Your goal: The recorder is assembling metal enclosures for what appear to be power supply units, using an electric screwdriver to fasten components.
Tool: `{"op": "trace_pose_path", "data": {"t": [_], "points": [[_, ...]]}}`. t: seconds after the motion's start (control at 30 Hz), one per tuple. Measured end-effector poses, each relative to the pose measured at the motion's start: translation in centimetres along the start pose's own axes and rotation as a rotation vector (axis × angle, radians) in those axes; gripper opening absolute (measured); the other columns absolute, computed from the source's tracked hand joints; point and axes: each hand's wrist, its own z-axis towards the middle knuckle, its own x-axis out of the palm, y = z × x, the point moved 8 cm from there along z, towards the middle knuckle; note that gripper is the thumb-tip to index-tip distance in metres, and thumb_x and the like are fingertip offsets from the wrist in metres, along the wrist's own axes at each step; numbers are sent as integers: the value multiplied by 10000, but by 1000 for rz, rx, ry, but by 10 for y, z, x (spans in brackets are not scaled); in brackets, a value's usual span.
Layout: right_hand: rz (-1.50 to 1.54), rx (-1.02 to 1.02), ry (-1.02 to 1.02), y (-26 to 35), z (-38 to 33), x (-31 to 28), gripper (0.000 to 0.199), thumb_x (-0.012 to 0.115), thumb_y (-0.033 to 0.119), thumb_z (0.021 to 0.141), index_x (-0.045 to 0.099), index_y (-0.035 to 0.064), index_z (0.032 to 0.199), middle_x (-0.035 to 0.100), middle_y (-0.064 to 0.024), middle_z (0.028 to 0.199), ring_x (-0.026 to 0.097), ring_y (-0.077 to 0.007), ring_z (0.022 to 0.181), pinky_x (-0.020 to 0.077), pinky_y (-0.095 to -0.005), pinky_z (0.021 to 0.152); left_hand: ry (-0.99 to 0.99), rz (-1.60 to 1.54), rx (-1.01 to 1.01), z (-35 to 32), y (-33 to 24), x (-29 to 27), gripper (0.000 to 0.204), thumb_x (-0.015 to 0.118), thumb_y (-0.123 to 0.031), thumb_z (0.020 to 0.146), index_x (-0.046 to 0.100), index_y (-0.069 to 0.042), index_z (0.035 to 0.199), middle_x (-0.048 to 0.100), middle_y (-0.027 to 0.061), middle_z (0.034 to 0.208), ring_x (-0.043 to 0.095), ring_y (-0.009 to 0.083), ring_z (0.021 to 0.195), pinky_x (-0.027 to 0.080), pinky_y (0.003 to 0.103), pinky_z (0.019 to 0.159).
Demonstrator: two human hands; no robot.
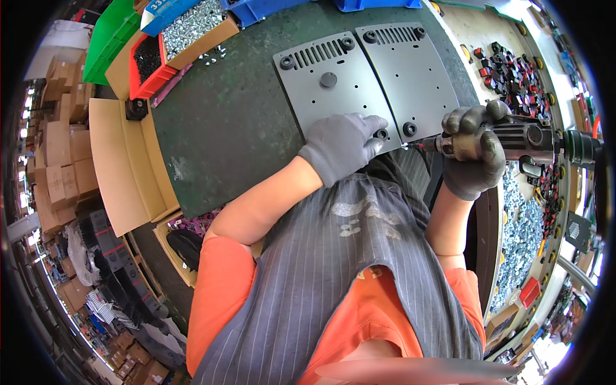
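Two grey metal plates with slots and small holes lie side by side, a left plate point(343, 96) and a right plate point(417, 83). Black round rubber feet sit near their corners, and a loose-looking dark disc point(328, 79) rests on the left plate. My gloved left hand point(340, 144) lies over the left plate's near edge, thumb and index finger on either side of a rubber foot point(380, 135). My gloved right hand point(475, 147) is wrapped round a power screwdriver point(526, 142). Its bit points left, close to the near edge where the plates meet.
The dark green tabletop point(224, 115) carries a red bin point(151, 67) of black screws and a cardboard box point(199, 32) of silver screws. An open carton point(131, 167) stands at left. To the right, a shelf holds red-black parts point(513, 80) and silver hardware point(520, 231).
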Motion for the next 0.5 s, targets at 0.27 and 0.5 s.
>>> {"op": "trace_pose_path", "data": {"t": [0.27,0.5], "points": [[-119,120,47,-33,-1,24,380,607,119,779,471,55,1127,548,-98,809,516,-210,687,432,-369,680,-25,40,-12,2,-8,14,281,617,-322,807,640,-165,1038,653,92,899,627,292,795,488,406,691],[-157,230,157,-53,-3,34,343,681,114,728,488,53,1005,519,-88,759,509,-195,638,450,-368,630,-153,-342,11,7,3,-4,252,559,-241,846,603,-98,1049,619,82,785,607,208,700,484,347,596]]}}
